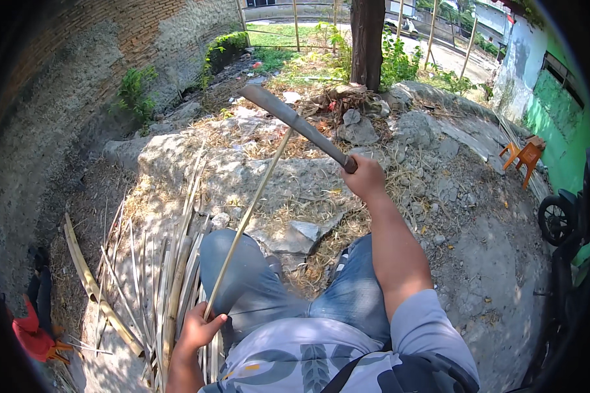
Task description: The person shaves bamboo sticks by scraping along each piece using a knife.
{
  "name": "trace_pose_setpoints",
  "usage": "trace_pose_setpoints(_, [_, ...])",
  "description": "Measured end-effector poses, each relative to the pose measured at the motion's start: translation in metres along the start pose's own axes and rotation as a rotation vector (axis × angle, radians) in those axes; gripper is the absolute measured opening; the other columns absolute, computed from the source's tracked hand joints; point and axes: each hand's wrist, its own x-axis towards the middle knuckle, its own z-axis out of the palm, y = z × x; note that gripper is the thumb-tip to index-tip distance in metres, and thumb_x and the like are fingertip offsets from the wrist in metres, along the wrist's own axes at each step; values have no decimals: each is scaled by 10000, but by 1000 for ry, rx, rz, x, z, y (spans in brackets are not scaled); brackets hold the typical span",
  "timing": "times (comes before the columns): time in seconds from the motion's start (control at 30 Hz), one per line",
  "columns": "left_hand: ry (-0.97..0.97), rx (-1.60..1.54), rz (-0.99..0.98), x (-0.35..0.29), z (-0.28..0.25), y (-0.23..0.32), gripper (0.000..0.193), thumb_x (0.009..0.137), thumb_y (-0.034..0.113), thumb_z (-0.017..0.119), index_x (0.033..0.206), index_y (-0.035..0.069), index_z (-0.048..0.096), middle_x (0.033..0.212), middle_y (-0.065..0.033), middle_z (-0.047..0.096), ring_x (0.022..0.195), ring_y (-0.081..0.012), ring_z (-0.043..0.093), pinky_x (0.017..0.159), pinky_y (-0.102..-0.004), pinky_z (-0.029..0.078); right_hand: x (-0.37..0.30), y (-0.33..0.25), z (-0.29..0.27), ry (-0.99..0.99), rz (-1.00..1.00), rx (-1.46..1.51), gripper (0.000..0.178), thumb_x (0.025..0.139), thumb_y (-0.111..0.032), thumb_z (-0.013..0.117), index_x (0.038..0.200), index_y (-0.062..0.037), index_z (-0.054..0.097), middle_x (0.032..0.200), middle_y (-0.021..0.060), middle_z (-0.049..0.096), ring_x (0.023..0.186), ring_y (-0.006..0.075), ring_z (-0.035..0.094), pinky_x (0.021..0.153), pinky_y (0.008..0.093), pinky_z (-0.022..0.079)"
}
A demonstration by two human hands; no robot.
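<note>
Altogether, two hands (365,177) (199,329) hold one machete (295,123) and one bamboo strip (246,225).

A big knife (299,123) is held by its handle in the right hand (365,178). A thin stick (250,213) is held low down in the left hand (199,329), and its top end is seen at the knife's edge, but it cannot be told if they touch. More sticks (176,278) are heaped on the ground (498,281) beside the left leg (252,270). Farther off, an orange chair (528,156), a tree (366,46), a motorbike (556,219) and a person in red (29,333) can be seen.
</note>
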Motion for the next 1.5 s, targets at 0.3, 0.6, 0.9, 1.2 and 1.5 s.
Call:
trace_pose_setpoints(0.3, [-31,-38,-36,6,-7,14,359,806,220,881,802,66,557,680,23,545,619,-83,482,527,-287,392,9,5,-20,204,-184,129,219,822,-205,788,920,-36,689,711,139,657,660,322,667,619,420,507])
trace_pose_setpoints(0.6, [-138,-55,67,15,-7,32,429,750,311,909,776,48,571,645,22,519,604,-86,439,524,-294,374,-1,-15,-72,83,43,1,173,814,-216,767,909,-92,693,755,145,690,741,370,688,646,458,501])
trace_pose_setpoints(0.9, [-190,-70,-5,26,-5,39,377,800,274,880,944,-18,689,713,2,601,648,-87,496,560,-284,419,-20,24,-69,175,56,-108,149,802,-184,768,865,-90,670,682,89,667,658,308,675,601,417,496])
trace_pose_setpoints(1.2, [-402,-90,-38,33,-17,33,354,818,287,879,873,19,654,685,28,558,642,-80,475,555,-284,396,-37,28,-82,-498,354,743,207,844,-211,786,811,-79,630,652,-38,579,598,98,532,551,303,407])
trace_pose_setpoints(1.5, [-128,-158,11,33,-5,27,409,831,280,872,751,83,523,654,41,467,617,-79,412,533,-278,353,-60,2,-71,-16,-64,-115,209,744,-180,771,926,-105,701,771,137,694,733,380,680,637,444,515])
